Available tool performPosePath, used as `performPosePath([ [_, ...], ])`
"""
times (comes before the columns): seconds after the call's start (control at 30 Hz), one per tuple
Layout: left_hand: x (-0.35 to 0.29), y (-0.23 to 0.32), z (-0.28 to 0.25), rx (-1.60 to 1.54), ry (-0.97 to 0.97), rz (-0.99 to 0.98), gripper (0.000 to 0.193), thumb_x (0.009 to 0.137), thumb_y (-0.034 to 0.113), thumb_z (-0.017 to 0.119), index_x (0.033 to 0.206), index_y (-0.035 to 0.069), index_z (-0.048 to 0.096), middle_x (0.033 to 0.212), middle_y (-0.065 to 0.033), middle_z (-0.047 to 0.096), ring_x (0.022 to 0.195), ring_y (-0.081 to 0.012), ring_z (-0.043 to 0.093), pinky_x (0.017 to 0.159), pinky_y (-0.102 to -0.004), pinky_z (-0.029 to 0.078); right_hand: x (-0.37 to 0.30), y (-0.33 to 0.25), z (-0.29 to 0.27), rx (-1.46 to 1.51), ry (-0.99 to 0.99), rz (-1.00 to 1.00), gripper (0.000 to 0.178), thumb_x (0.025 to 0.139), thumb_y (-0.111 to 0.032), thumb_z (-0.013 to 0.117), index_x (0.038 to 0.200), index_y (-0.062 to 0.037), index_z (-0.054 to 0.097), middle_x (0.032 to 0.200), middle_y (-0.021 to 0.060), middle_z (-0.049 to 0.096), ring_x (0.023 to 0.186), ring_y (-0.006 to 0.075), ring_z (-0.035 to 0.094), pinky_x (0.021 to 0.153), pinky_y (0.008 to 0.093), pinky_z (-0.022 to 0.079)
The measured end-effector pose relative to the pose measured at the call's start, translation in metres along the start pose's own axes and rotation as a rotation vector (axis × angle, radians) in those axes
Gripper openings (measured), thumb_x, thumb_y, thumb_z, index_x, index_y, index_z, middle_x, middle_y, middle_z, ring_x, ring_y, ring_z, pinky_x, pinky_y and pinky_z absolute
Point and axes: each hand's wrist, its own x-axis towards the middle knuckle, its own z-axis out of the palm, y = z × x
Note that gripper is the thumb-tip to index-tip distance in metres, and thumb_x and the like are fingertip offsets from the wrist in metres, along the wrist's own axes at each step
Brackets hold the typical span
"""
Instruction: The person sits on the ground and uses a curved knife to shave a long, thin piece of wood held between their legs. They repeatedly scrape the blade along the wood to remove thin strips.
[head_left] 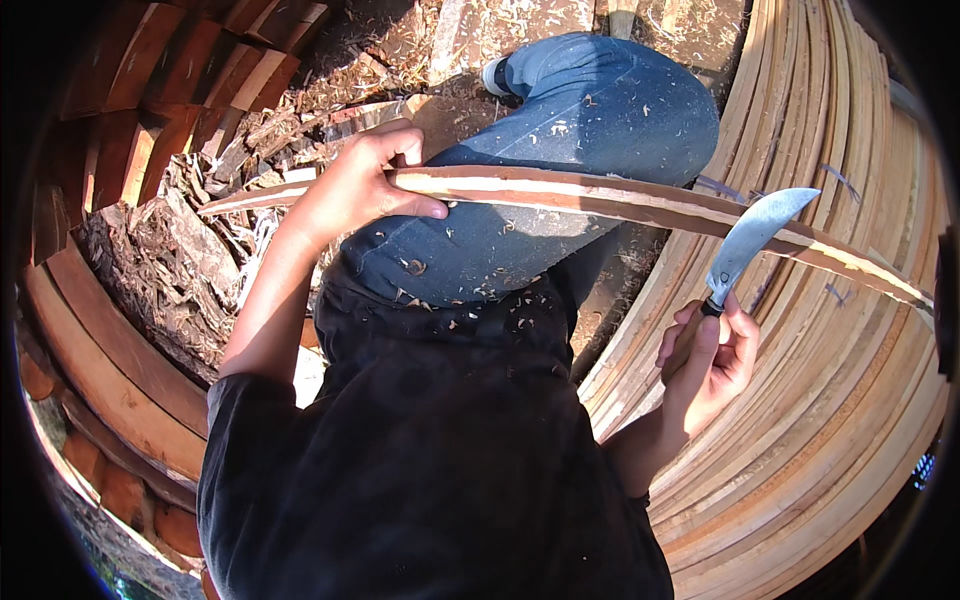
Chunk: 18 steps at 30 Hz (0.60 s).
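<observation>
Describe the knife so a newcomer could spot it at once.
Find the wide stack of pale wooden strips on the right. Against it, the person's right hand grips the knife, blade upward in the picture. Its curved, silvery metal sets it apart from the long wooden strip behind it.

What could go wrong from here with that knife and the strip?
1. The right hand holds the knife with its blade bare, and the jeans are nearby; a slip might send the edge into them.
2. Only the left hand grips the wooden strip, so its long right end might twist or swing under pressure.
3. That end reaches over the stacked pale strips and might snag there.
</observation>
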Motion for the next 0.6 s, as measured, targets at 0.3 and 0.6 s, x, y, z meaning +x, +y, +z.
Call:
performPosePath([
  [0.3,0.005,0.012,-0.012,0.012,-0.212,-0.109,0.043,0.066,0.029,0.083,0.077,-0.001,0.053,0.063,-0.0137,0.053,0.062,-0.0181,0.05,0.062,-0.0348,0.042,-0.006,0.008,-0.005,-0.142,-0.038,0.058,0.035,0.085,0.009,0.057,0.119,0.0046,0.054,0.097,0.014,0.063,0.058,0.0056,0.054,0.052,0.0195,0.044],
  [0.6,0.007,0.014,-0.018,-0.051,-0.323,-0.213,0.044,0.089,0.045,0.059,0.083,0.002,0.068,0.06,-0.0049,0.056,0.061,-0.0121,0.053,0.06,-0.033,0.042,-0.005,0.008,-0.003,-0.347,-0.062,-0.069,0.03,0.081,0.001,0.065,0.111,0.0051,0.06,0.095,0.0157,0.065,0.078,0.0159,0.062,0.071,0.0269,0.049],
])
